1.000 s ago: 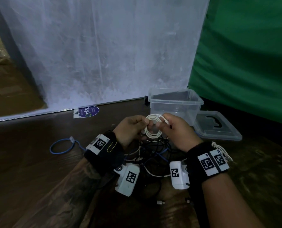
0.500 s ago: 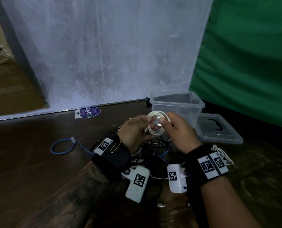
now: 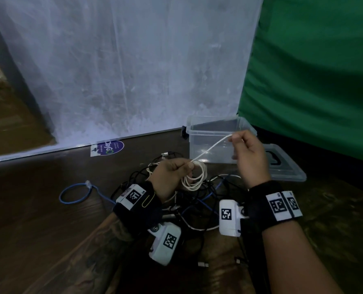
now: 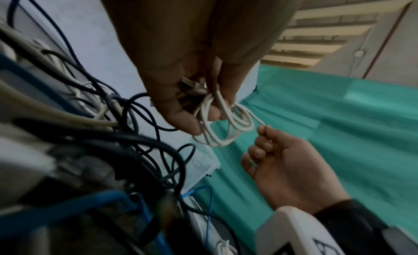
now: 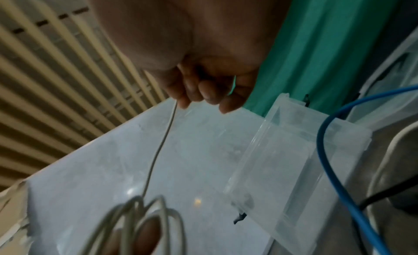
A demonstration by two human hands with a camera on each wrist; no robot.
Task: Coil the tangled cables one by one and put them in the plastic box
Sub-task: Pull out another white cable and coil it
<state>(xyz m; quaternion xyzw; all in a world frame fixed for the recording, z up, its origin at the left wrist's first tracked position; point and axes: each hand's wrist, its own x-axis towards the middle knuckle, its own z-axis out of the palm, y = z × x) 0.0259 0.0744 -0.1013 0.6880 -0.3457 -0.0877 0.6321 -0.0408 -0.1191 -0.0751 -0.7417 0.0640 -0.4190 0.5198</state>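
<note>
Two hands share one white cable (image 3: 194, 177). Your left hand (image 3: 172, 177) pinches its coiled loops between thumb and curled fingers, just above the tangled pile (image 3: 197, 200). Your right hand (image 3: 248, 153) pinches the free tail, fingers curled, up and to the right, in front of the plastic box (image 3: 218, 143). The tail runs straight and taut from coil to right fingertips, slanting toward the box. Your right hand is nearer the box; the next wrap likely brings the tail back down-left.
</note>
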